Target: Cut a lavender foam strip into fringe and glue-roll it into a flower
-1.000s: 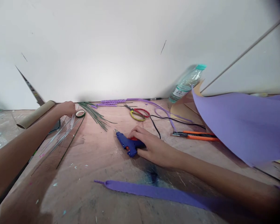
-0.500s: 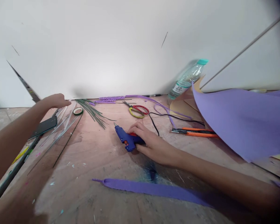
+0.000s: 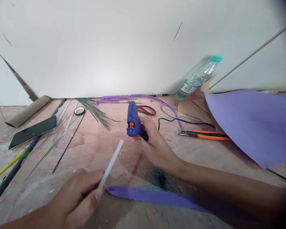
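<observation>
One slim, translucent white glue stick (image 3: 111, 163), pinched in the left hand (image 3: 78, 194), is near the blue plastic glue gun (image 3: 132, 114) the right hand (image 3: 157, 144) grips. It looks light, slightly bendy, best held low.

The glue gun (image 3: 132, 114) has a blue body, with an orange part visible in an opening near the rear; it is gripped by the handle, nozzle pointing away and rear end facing the viewer. The glue stick (image 3: 112, 160), a slim, straight, translucent whitish rod, is held by its lower end, tilted with its free end up and to the right, near the gun's rear but apart from it.
</observation>
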`<action>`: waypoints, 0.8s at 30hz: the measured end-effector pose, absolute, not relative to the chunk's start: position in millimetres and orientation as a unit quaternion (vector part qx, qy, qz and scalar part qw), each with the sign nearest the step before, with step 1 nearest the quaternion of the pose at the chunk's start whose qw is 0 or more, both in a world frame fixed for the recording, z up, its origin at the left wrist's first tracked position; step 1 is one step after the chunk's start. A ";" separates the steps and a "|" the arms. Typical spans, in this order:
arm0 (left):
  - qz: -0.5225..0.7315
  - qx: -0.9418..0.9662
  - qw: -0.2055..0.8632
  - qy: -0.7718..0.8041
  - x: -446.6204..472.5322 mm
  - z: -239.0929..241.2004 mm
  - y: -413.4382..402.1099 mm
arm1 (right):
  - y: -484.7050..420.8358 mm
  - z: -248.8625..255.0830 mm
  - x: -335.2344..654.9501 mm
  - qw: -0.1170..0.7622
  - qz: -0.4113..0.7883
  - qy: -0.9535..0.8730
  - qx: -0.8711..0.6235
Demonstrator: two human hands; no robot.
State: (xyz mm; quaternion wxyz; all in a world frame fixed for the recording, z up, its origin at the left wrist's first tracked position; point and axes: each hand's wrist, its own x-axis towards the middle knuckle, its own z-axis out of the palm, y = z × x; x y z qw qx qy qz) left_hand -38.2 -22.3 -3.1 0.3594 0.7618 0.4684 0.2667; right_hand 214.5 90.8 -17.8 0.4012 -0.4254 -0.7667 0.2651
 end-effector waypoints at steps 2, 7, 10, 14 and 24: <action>0.263 0.761 0.392 0.445 -33.0 -4.2 -25.4 | 86.9 -19.6 210.7 0.414 0.256 -0.762 -0.427; 0.261 0.754 0.419 0.434 -28.4 -5.3 -19.9 | 78.5 -24.8 207.8 0.422 0.253 -0.757 -0.430; 0.261 0.751 0.417 0.440 -25.7 -7.7 -18.6 | 76.1 -27.1 207.2 0.421 0.260 -0.755 -0.432; 0.261 0.746 0.434 0.433 -22.8 -9.1 -18.3 | 75.7 -28.7 206.3 0.416 0.269 -0.754 -0.431; 0.289 0.706 0.495 0.416 -22.7 -13.4 -17.9 | 75.3 -28.0 205.3 0.422 0.279 -0.740 -0.444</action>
